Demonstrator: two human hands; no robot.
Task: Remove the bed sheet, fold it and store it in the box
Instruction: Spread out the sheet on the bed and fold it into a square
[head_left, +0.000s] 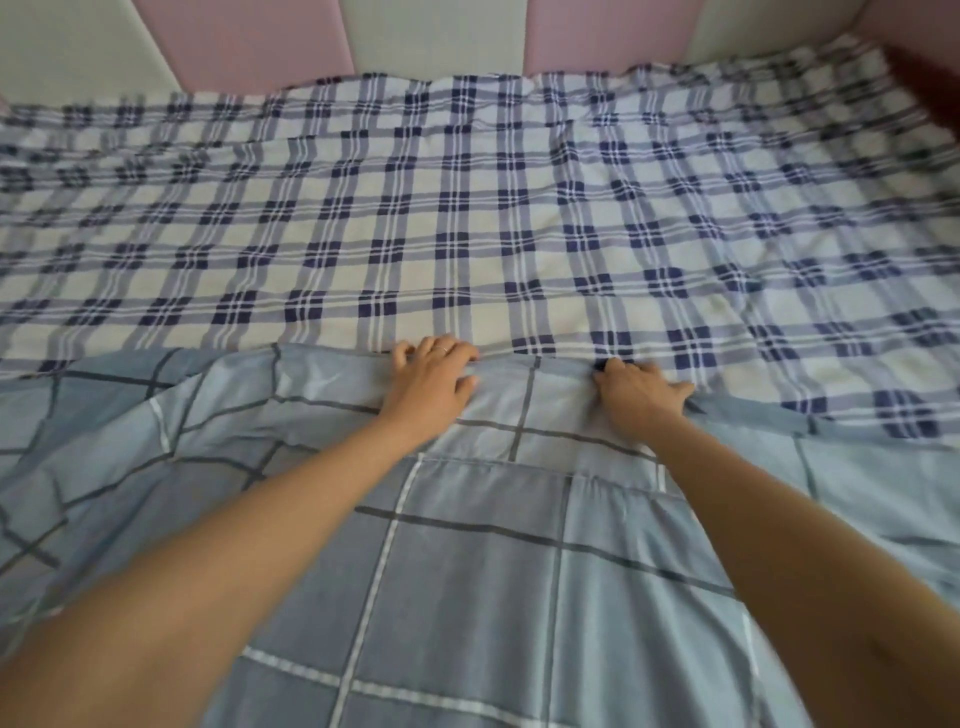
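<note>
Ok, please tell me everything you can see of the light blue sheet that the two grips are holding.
The light blue sheet looks like thin, soft cotton, with a wide grid of dark grey and white lines. It lies rumpled in overlapping layers on top of the near part of the navy plaid sheet, nearest the camera. The left grip and the right grip, both bare hands, hold its far edge.

The near sheet (467, 571) is light blue with a wide grey-and-white grid. The far sheet (467, 208) is white with navy plaid. Wall panels (244, 36) alternate pink and white.
</note>
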